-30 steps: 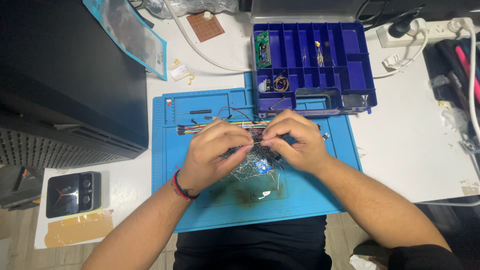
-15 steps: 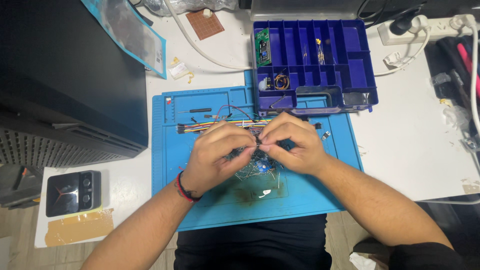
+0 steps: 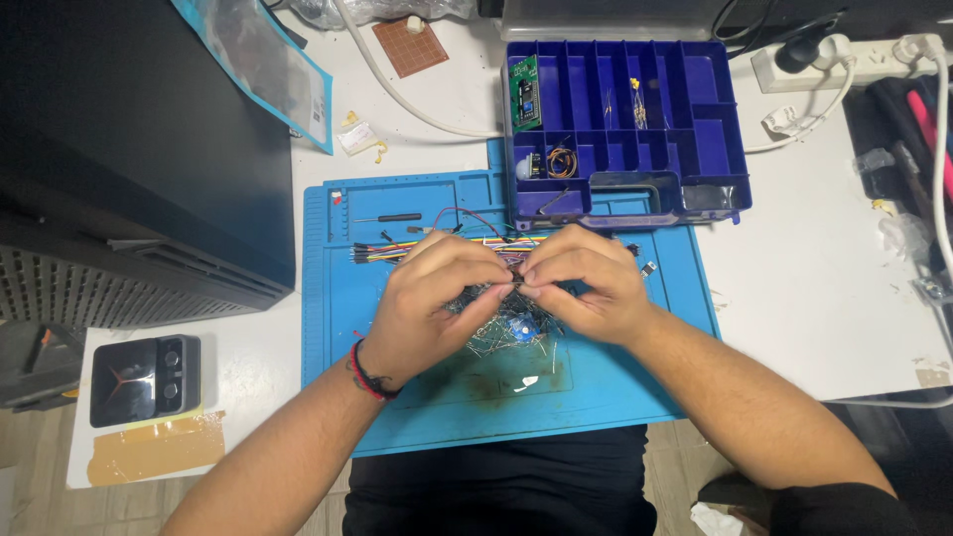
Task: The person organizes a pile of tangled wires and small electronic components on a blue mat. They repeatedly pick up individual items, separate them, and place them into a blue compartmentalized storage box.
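— Two hands meet: left hand (image 3: 432,298) and right hand (image 3: 586,283) each pinching one tiny wire-legged part (image 3: 513,287) above the component pile (image 3: 501,328) on the blue mat (image 3: 338,328).
— Handling?
— Light, thin, bendable; hold by the body, I'd judge.
— Room?
— Purple organizer box (image 3: 620,119) close behind; mat open toward its near edge.

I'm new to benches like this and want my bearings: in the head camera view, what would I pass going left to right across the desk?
Black computer case → small black gadget with a screen → left hand → right hand → white power strip.
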